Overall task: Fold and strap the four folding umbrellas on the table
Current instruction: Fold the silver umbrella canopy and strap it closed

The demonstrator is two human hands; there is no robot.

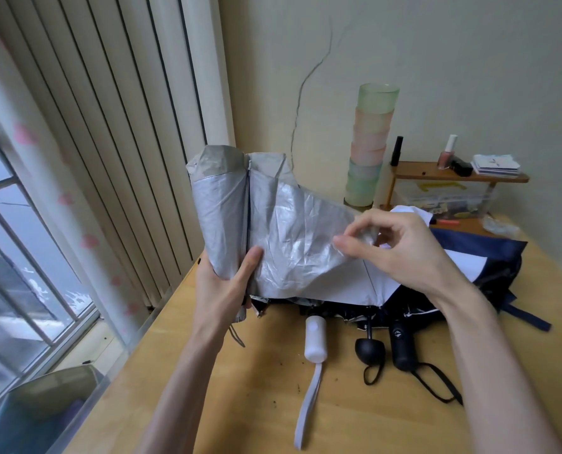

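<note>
A silver-grey folding umbrella point(266, 221) stands upright above the wooden table point(266, 404). My left hand point(227, 283) grips its lower part, thumb pressed along a fold. My right hand point(394, 247) pinches a loose panel of its canopy, pulled out to the right. Behind, on the table, lie three more umbrellas in a heap: one with a white handle point(315, 339) and grey wrist strap, one with a round black handle point(369, 350), and one with a black cylindrical handle point(404, 345). Their navy-and-white canopies point(479, 253) are unfolded and tangled.
A tall stack of pastel cups point(369, 145) stands by the wall. A small wooden shelf point(456, 175) holds nail polish bottles and cards, with a clear plastic box under it. A window and curtain fill the left. The table's left edge runs close to my left arm.
</note>
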